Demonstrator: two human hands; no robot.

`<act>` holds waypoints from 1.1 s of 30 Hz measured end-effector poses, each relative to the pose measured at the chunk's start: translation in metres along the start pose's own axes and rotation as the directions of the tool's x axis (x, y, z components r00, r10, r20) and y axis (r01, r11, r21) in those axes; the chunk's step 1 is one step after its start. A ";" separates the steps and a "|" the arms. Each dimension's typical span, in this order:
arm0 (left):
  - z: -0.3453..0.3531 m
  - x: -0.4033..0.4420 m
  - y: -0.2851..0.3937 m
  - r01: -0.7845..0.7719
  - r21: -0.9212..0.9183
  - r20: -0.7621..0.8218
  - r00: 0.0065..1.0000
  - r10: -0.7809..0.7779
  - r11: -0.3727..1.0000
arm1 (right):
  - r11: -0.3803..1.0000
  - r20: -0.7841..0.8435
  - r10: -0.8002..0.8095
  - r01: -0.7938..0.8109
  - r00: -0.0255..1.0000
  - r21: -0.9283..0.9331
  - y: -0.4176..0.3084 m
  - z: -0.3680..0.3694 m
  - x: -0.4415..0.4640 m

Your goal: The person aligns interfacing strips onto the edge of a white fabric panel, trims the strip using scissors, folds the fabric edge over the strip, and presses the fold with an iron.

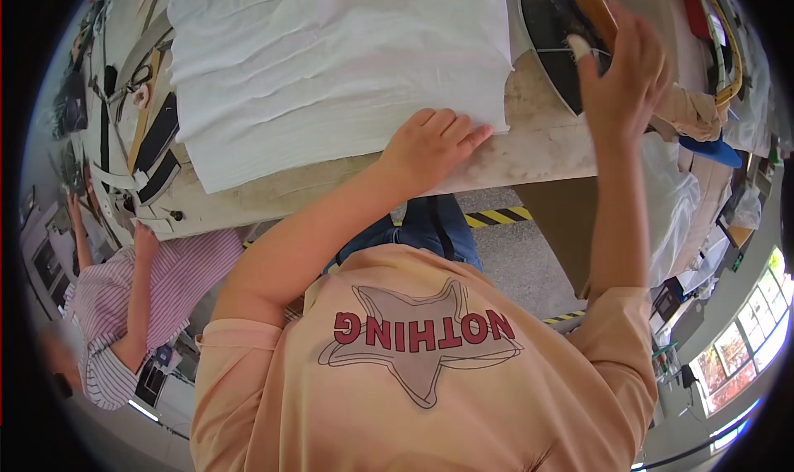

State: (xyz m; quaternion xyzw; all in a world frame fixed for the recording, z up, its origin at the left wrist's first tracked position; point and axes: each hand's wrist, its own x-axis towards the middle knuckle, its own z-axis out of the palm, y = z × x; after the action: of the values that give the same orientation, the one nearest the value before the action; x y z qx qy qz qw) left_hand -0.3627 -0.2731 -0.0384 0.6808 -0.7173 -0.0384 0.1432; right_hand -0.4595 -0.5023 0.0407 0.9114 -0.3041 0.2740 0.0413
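Observation:
White fabric (331, 75) lies in layers over the tabletop, wrinkled on its left side. My left hand (438, 148) is at its near right edge, fingers bent and closed on the cloth by the corner. To the right, my right hand (627, 79) is beside the wooden handle (591, 9) of an iron with a dark, pointed base (550, 46). Its thumb stands apart from the fingers, which touch or nearly touch the handle; a firm grip does not show. The thumb has a whitish tip.
Scissors (136, 79), dark strips (155, 141) and other tools lie on the left of the worktable (281, 192). A person in a striped top (157, 282) works at the left. Clear plastic (674, 199) and a blue item (711, 151) are at the right.

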 end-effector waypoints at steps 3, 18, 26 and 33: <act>0.002 -0.001 -0.001 0.013 -0.019 0.005 1.000 -0.013 1.000 | 0.993 0.417 -0.050 0.090 0.907 -0.078 0.030 0.012 0.054; 0.012 -0.010 -0.002 0.019 -0.083 -0.110 0.994 -0.028 0.996 | 0.996 0.820 -0.040 -0.046 0.571 0.080 0.029 -0.087 -0.015; 0.010 -0.008 -0.002 0.007 -0.092 -0.152 0.988 -0.021 0.996 | 0.994 0.875 -0.053 -0.059 0.481 0.093 0.014 -0.066 -0.052; 0.009 -0.020 -0.013 -0.038 -0.122 -0.218 0.976 0.010 0.992 | 0.982 0.845 -0.124 -0.059 0.520 0.180 -0.002 -0.067 -0.051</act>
State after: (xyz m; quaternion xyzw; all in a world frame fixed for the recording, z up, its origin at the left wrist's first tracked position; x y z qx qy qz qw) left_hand -0.3523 -0.2556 -0.0535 0.6619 -0.7018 -0.0072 0.2633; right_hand -0.5238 -0.4572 0.0711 0.9338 -0.2410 -0.1810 -0.1929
